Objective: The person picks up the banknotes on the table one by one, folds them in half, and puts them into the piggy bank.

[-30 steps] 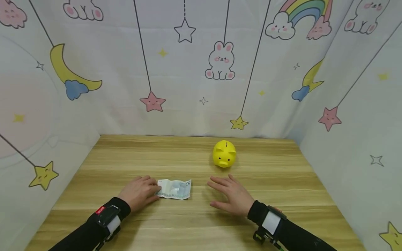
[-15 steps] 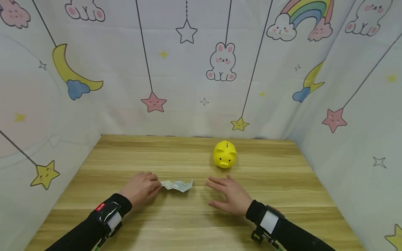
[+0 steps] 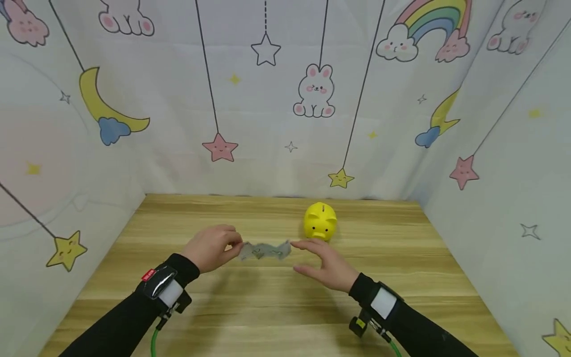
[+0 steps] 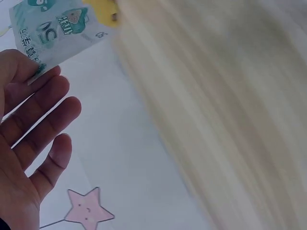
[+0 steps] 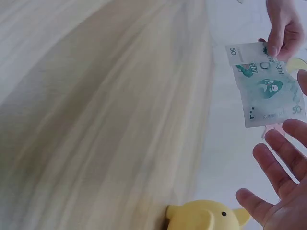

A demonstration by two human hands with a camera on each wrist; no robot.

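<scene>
A pale green-grey banknote [image 3: 265, 251] printed with "50" is held above the table, wavy and seen nearly edge-on in the head view. My left hand [image 3: 214, 248] pinches its left end between thumb and index finger, the other fingers spread apart in the left wrist view. The right wrist view shows the banknote [image 5: 268, 91] from its printed face, with a cartoon figure on it. My right hand [image 3: 327, 263] has its thumb and fingers parted, fingertips right by the note's free end. Just behind that hand sits a yellow piggy bank [image 3: 320, 220], slot on top.
The wood-grain table [image 3: 250, 307] is enclosed at the back and sides by white cloth [image 3: 250, 173] printed with stars, rabbits and moons. Each wrist carries a strapped-on device, with a green cable [image 3: 153, 342] at the left one.
My left hand has lifted the banknote off the table, up and to the right, towards my right hand. The right hand has shifted only slightly; the piggy bank stays put.
</scene>
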